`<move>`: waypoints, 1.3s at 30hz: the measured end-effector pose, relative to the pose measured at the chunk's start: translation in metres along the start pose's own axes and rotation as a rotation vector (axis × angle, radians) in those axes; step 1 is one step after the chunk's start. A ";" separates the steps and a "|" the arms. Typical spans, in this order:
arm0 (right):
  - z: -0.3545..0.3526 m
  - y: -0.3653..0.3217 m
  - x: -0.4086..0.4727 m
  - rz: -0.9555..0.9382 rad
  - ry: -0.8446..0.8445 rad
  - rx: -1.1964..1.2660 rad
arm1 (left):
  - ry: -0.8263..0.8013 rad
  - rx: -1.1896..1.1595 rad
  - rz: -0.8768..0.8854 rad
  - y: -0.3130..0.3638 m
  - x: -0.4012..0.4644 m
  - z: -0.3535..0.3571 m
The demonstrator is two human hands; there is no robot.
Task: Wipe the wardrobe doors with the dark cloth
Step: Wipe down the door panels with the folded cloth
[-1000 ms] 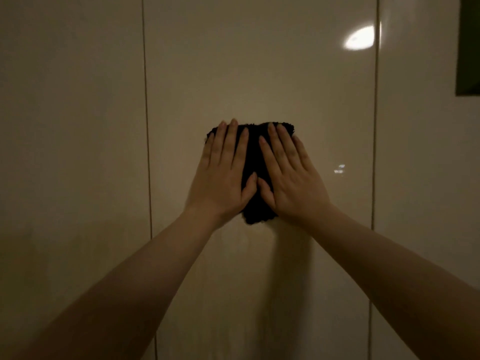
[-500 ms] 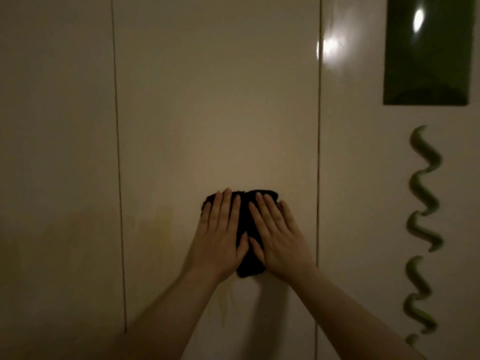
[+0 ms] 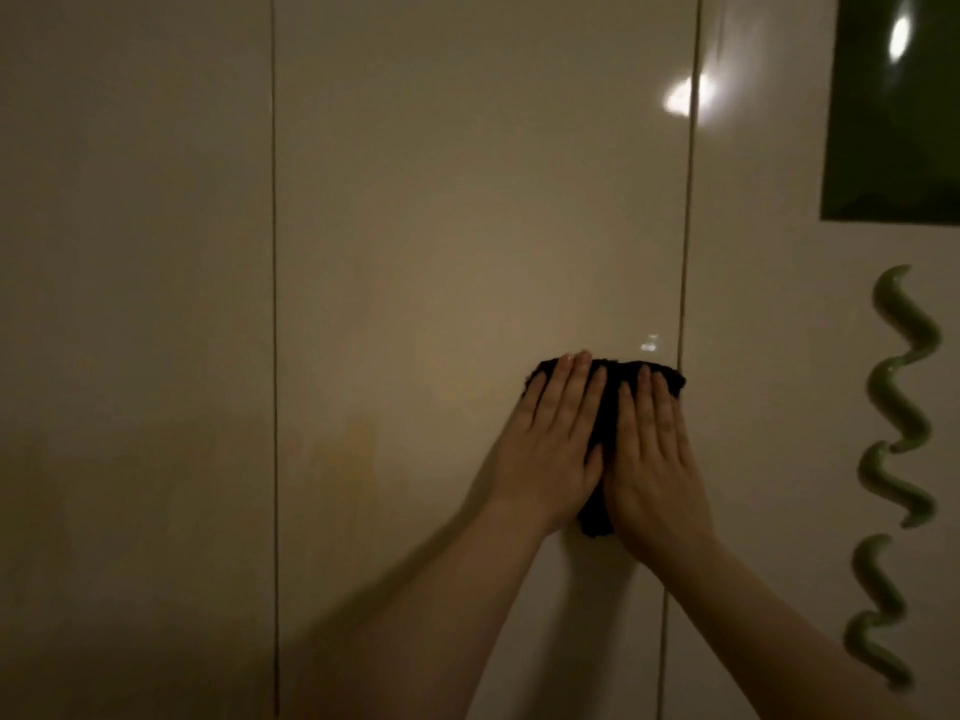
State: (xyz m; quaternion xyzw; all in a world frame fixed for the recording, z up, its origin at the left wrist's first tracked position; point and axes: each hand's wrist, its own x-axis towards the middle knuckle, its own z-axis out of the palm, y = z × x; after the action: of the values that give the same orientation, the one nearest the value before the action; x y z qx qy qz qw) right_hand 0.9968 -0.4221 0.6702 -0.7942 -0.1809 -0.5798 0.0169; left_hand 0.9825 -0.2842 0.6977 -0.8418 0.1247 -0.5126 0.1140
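A dark cloth (image 3: 602,407) lies flat against the glossy beige middle wardrobe door (image 3: 467,226), close to that door's right seam. My left hand (image 3: 550,449) presses its left half with fingers straight and pointing up. My right hand (image 3: 654,459) presses its right half the same way, thumbs nearly touching. Most of the cloth is hidden under the palms; its top edge and a bottom corner show.
A left door (image 3: 130,304) and a right door (image 3: 769,407) flank the middle one, split by thin vertical seams. The right door carries a wavy green handle (image 3: 893,475) and a dark green panel (image 3: 898,106) above it. Lamp glare (image 3: 680,96) sits on the right seam.
Both hands and the cloth slid right across the middle door to its right seam. The view shifted, and the green handle and dark panel came into sight.
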 end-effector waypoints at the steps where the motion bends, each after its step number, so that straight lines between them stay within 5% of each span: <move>1: 0.003 -0.006 -0.001 0.023 -0.007 0.028 | 0.002 0.002 0.008 -0.005 -0.002 0.000; 13: 0.034 -0.145 0.021 -0.061 0.156 0.160 | -0.014 0.015 -0.039 -0.135 -0.082 -0.008; 23: 0.037 -0.248 0.041 -0.151 0.057 0.195 | 0.033 0.050 -0.098 -0.229 -0.137 -0.018; 39: 0.042 -0.125 -0.014 -0.182 0.133 0.181 | 0.040 -0.048 -0.172 -0.092 -0.111 0.014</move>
State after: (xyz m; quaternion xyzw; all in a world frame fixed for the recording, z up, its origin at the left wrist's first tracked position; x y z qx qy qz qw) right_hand 0.9929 -0.2996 0.6208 -0.7296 -0.3024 -0.6115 0.0478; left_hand 0.9549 -0.1605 0.6282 -0.8416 0.0665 -0.5339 0.0469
